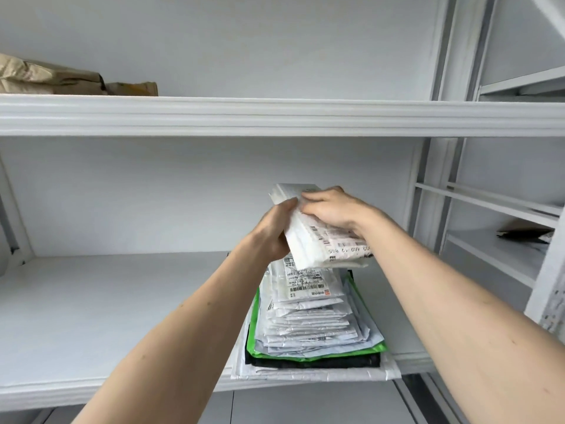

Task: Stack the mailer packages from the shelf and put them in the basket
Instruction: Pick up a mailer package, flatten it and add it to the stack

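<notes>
We hold a bundle of white mailers just above the stack on the shelf. Left hand grips its left edge; right hand curls over its top.

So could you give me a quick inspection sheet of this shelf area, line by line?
Surface: white shelf, stack near its front edge.
Job's things: stack of mailers, mostly white, one green, one black near the bottom; white mailer bundle held above it.
Clutter: brown paper packages on the upper shelf.
Hands: left hand and right hand both grip the bundle.
Cables: nothing seen.
Surroundings: neighbouring white rack to the right; no basket seen.
</notes>
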The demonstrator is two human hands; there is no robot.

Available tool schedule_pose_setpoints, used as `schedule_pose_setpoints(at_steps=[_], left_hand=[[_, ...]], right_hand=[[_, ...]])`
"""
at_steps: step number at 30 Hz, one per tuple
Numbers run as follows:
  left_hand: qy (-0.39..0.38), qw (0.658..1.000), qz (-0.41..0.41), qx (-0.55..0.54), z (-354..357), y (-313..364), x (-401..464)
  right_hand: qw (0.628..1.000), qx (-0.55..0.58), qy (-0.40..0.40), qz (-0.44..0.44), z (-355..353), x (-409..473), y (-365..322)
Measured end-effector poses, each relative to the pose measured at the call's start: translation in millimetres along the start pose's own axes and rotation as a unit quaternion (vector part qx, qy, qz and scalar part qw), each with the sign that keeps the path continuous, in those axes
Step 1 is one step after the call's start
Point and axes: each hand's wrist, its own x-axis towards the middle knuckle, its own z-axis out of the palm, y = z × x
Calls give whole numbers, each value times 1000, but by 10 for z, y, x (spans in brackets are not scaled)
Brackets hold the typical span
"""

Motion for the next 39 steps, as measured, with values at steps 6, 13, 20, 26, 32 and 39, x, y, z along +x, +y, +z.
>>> schedule_pose_setpoints(at_steps=[6,13,20,26,32,39], left_hand=[[87,994,11,65,-218,-130,130],[112,992,7,61,-225,-193,184],[194,918,84,336,-355,-454,447],[164,811,63,557,-440,-796,541],[67,759,81,642,-588,-1182,559],[36,764,16,643,-770,-1394,694]], right_hand=[[999,26,41,3,260,132,230],[999,40,33,16,534,157,243],[998,-18,27,60,740,199,431],[983,-166,3,79,1051,145,591],[965,-264,-8,9,1395,142,892],[974,-219,-53,5,1523,172,1018]])
